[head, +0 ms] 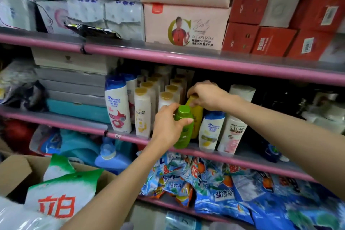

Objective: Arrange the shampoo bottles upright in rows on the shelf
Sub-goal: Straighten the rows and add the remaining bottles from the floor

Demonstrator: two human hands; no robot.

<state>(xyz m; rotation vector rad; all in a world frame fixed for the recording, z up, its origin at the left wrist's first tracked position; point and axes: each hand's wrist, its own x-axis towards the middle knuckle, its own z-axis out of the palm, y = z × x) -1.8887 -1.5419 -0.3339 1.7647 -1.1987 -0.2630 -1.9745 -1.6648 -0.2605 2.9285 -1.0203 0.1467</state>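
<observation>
Nearest the lens: two bare forearms, entering from 7 o'clock and 4 o'clock, converging on the middle shelf (186, 152) with its pink front rail.

Cardboard box (16, 172) at 8 o'clock holds green-and-white detergent bags (61, 194). Blue detergent sachets (214, 183) heaped on the lower shelf at 5 o'clock. Pink cotton tissue cartons (186, 26) and red boxes (261, 39) on the top shelf, 12 to 2 o'clock.

Middle shelf, left to right: white Head & Shoulders bottle (117, 106) with blue cap, upright; rows of white Pantene bottles (142, 112) with gold caps, upright, running back into the shelf; green bottle (183, 129); yellow bottle (197, 117); second Head & Shoulders bottle (210, 130); white Clear bottle (232, 134), these last two leaning slightly right.

Left hand (166, 127) grips the green bottle around its upper body, thumb across the front below the cap; base at the shelf's front edge, whether it rests there cannot be told. Bottle roughly upright.

Right hand (205, 95) pinches the cap of the yellow bottle from above, fingers curled down over it. Yellow bottle stands just behind and at 2 o'clock of the green one, touching or nearly so
</observation>
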